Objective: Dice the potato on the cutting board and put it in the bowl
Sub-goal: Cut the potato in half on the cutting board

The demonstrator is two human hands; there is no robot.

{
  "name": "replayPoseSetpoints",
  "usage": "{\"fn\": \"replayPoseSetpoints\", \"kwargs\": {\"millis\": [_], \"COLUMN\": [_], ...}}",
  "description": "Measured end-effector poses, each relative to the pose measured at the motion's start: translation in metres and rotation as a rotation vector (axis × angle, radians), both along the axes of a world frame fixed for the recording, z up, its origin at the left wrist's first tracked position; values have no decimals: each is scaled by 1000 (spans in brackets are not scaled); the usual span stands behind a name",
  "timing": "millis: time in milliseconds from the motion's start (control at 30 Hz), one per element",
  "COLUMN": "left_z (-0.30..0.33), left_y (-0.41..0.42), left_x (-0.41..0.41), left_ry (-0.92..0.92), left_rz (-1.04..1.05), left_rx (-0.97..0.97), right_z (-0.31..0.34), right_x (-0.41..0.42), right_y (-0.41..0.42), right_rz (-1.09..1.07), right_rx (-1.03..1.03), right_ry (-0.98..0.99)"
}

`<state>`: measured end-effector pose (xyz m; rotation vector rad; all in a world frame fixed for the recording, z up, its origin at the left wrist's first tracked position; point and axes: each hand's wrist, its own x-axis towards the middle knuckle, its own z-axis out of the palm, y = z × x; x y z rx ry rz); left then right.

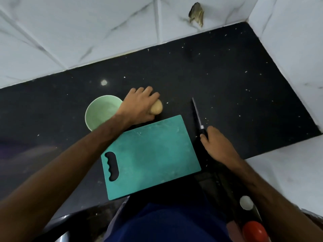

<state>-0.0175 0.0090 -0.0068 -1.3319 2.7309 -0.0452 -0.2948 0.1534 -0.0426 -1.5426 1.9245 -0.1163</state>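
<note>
On the black speckled surface lies a bare teal plastic cutting board. Right of it, the right hand grips a black-handled knife. Farther off, the left hand curls over the tan potato, beside a pale green bowl.

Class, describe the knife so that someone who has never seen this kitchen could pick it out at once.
Start at the teal cutting board in the middle of the black counter. Just off its right edge lies the knife, tip pointing toward the tiled wall, with the right hand on its black handle. It is the only thin, bladed thing there.
</note>
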Motion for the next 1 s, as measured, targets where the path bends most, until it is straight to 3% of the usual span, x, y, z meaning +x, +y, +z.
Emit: {"fn": "replayPoseSetpoints", "kwargs": {"millis": [133, 200, 300, 667, 1000], "left_z": [5, -10, -38, -93, -105], "left_y": [65, 97, 130, 171, 172], "left_x": [20, 29, 51, 74, 74], "left_ry": [550, 669, 709, 1066, 1055], "left_rz": [144, 204, 287, 448, 423], "left_rx": [256, 341, 310, 267, 181], "right_z": [20, 19, 3, -48, -58], "right_x": [23, 38, 75, 120, 123], "right_y": [-7, -10, -13, -9, -4], "right_rz": [-141, -189, -113, 192, 301], "right_rx": [-4, -2, -1, -107, -264], "right_ry": [-561, -771, -916, -925, -817]}}
